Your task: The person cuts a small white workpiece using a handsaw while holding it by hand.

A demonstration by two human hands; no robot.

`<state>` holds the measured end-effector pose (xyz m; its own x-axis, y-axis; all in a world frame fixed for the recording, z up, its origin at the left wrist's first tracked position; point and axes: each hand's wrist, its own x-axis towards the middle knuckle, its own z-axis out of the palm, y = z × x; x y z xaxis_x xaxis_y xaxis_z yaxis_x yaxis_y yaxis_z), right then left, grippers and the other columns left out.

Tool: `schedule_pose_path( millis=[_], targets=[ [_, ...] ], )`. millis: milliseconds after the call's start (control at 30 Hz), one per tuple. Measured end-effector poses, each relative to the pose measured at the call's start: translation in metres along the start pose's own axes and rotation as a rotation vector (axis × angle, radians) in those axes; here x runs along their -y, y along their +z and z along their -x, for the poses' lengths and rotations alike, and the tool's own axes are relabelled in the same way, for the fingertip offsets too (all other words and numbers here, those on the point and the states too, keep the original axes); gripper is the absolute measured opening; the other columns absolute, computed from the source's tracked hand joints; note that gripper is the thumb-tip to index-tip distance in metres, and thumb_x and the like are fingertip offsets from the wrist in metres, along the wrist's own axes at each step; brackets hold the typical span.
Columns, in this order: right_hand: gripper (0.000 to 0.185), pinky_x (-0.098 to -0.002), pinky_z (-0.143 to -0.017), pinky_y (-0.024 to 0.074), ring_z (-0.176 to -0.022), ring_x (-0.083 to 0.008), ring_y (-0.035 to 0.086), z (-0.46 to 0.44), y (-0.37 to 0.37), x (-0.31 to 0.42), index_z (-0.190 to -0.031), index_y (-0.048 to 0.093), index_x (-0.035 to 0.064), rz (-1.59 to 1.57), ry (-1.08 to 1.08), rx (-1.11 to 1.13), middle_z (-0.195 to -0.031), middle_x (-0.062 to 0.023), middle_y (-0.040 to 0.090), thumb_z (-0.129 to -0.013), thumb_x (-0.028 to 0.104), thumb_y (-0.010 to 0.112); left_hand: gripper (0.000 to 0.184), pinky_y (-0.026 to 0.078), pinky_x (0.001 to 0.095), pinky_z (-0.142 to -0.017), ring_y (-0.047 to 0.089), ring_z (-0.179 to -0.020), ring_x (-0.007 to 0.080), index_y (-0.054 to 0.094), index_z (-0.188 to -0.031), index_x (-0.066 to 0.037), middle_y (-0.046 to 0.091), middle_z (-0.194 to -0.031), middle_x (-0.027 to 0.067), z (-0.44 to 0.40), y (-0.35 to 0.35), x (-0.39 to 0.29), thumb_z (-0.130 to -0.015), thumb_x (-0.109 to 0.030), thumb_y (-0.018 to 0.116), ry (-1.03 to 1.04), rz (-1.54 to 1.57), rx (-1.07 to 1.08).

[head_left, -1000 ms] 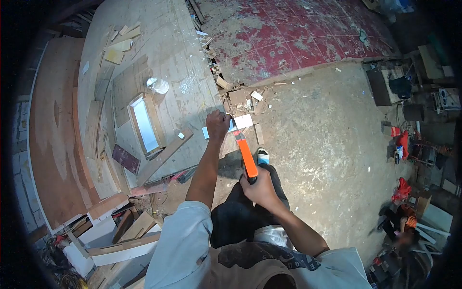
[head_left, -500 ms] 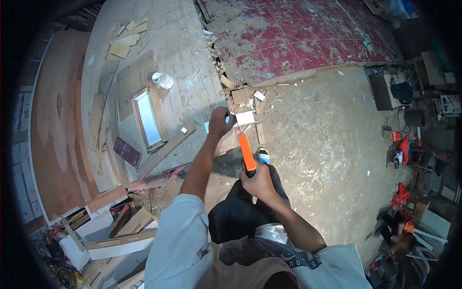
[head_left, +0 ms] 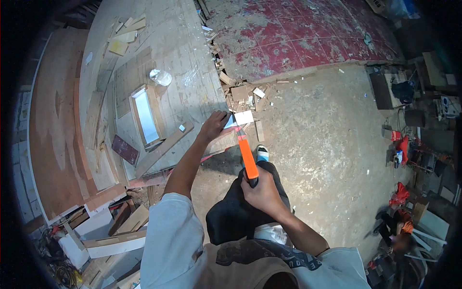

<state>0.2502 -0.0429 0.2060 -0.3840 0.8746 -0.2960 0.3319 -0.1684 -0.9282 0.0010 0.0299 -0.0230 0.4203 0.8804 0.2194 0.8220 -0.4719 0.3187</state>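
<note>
An orange tool with a black handle end (head_left: 248, 159), which looks like a handsaw, is gripped in my right hand (head_left: 262, 190). Its thin blade points up toward a white board piece (head_left: 243, 117) at the bench edge. My left hand (head_left: 214, 125) rests with curled fingers at the same edge, left of the blade, on or beside the white piece. Whether its fingers pinch the piece is hidden from this angle.
The wooden bench (head_left: 178, 53) bears a clear plastic-like cup (head_left: 160, 77), a framed white panel (head_left: 145, 117), a plank (head_left: 163, 151) and a dark red block (head_left: 125, 149). Scraps (head_left: 239, 93) lie past the edge. A person (head_left: 402, 224) is at the lower right.
My left hand has shifted slightly left and down along the bench edge, its elbow further out. The orange tool has moved a little toward me in my right hand.
</note>
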Motion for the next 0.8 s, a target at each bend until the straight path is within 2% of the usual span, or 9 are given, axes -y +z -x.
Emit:
schedule_pose_path(
  millis=[133, 200, 267, 300, 333, 367, 433, 500, 800],
  targets=[
    [0.023, -0.0434, -0.07, 0.0488, -0.089, -0.0449, 0.059, -0.037, 0.015, -0.018, -0.098, 0.056, -0.0042, 0.009, 0.031, 0.018, -0.082, -0.0289, 0.06, -0.075, 0.0, 0.058, 0.055, 0.045, 0.038, -0.078, 0.052, -0.088, 0.0293, 0.056, -0.113, 0.004, 0.056, -0.095, 0.0134, -0.001, -0.003, -0.002, -0.078, -0.037, 0.067, 0.035, -0.015, 0.005],
    [0.025, -0.0433, -0.071, 0.0488, -0.091, -0.0454, 0.058, -0.034, 0.013, -0.006, -0.099, 0.056, -0.0035, -0.02, 0.095, 0.032, -0.082, -0.0291, 0.06, -0.075, 0.0, 0.058, 0.051, 0.044, 0.0409, -0.082, 0.052, -0.092, 0.0332, 0.052, -0.115, 0.005, 0.053, -0.103, 0.0168, 0.001, 0.0, 0.001, -0.073, -0.022, 0.066, -0.029, 0.05, 0.064],
    [0.024, -0.0434, -0.069, 0.0486, -0.089, -0.046, 0.058, -0.019, 0.01, -0.002, -0.099, 0.056, -0.0034, -0.037, 0.004, 0.001, -0.08, -0.0292, 0.06, -0.075, 0.0, 0.058, 0.049, 0.044, 0.0403, -0.082, 0.052, -0.092, 0.0331, 0.053, -0.114, 0.005, 0.053, -0.102, 0.0164, 0.001, -0.002, -0.002, -0.074, -0.02, 0.065, -0.04, 0.032, 0.063],
    [0.017, -0.0396, -0.065, 0.0473, -0.076, -0.0361, 0.058, -0.017, 0.01, -0.005, -0.091, 0.054, -0.0035, -0.019, -0.004, 0.005, -0.074, -0.024, 0.058, -0.075, 0.001, 0.059, 0.047, 0.044, 0.0397, -0.082, 0.052, -0.092, 0.033, 0.053, -0.114, 0.004, 0.053, -0.102, 0.016, 0.0, -0.004, -0.004, -0.074, -0.019, 0.064, -0.048, 0.016, 0.06],
    [0.011, -0.0358, -0.062, 0.0461, -0.063, -0.0262, 0.058, -0.015, 0.011, -0.01, -0.084, 0.053, -0.0035, -0.003, -0.009, 0.01, -0.067, -0.0188, 0.055, -0.076, 0.002, 0.059, 0.047, 0.044, 0.0397, -0.082, 0.052, -0.092, 0.033, 0.053, -0.114, 0.004, 0.053, -0.102, 0.016, 0.001, -0.005, -0.007, -0.074, -0.019, 0.064, -0.047, 0.021, 0.062],
    [0.011, -0.0348, -0.061, 0.0452, -0.06, -0.0235, 0.055, -0.028, 0.019, -0.022, -0.082, 0.052, -0.0039, -0.024, 0.006, -0.021, -0.065, -0.0175, 0.054, -0.076, 0.002, 0.059, 0.046, 0.044, 0.0395, -0.081, 0.052, -0.092, 0.0327, 0.054, -0.114, 0.004, 0.053, -0.101, 0.0155, 0.0, -0.007, -0.008, -0.075, -0.019, 0.064, -0.068, 0.034, 0.08],
    [0.01, -0.0346, -0.06, 0.045, -0.06, -0.0231, 0.055, -0.05, 0.023, -0.031, -0.081, 0.053, -0.0039, 0.002, 0.015, -0.011, -0.065, -0.0171, 0.054, -0.075, 0.001, 0.059, 0.045, 0.044, 0.0393, -0.081, 0.052, -0.092, 0.0324, 0.055, -0.113, 0.003, 0.053, -0.1, 0.015, -0.001, -0.004, -0.006, -0.075, -0.019, 0.063, -0.086, 0.041, 0.088],
    [0.01, -0.0342, -0.059, 0.0441, -0.058, -0.0202, 0.052, -0.048, 0.021, -0.021, -0.079, 0.052, -0.0039, -0.017, 0.008, -0.037, -0.063, -0.0157, 0.052, -0.075, 0.001, 0.059, 0.056, 0.045, 0.0372, -0.079, 0.052, -0.086, 0.0298, 0.056, -0.112, 0.002, 0.053, -0.093, 0.0121, 0.002, 0.003, 0.002, -0.075, -0.037, 0.069, 0.027, -0.036, 0.03],
    [0.008, -0.0354, -0.06, 0.0449, -0.06, -0.0196, 0.054, -0.054, 0.02, -0.012, -0.078, 0.052, -0.0036, 0.009, 0.086, -0.002, -0.065, -0.0156, 0.055, -0.076, 0.002, 0.058, 0.052, 0.045, 0.0376, -0.078, 0.052, -0.086, 0.0285, 0.057, -0.108, 0.002, 0.052, -0.09, 0.012, -0.002, -0.002, -0.005, -0.074, -0.035, 0.071, -0.009, -0.06, 0.011]
  ],
)
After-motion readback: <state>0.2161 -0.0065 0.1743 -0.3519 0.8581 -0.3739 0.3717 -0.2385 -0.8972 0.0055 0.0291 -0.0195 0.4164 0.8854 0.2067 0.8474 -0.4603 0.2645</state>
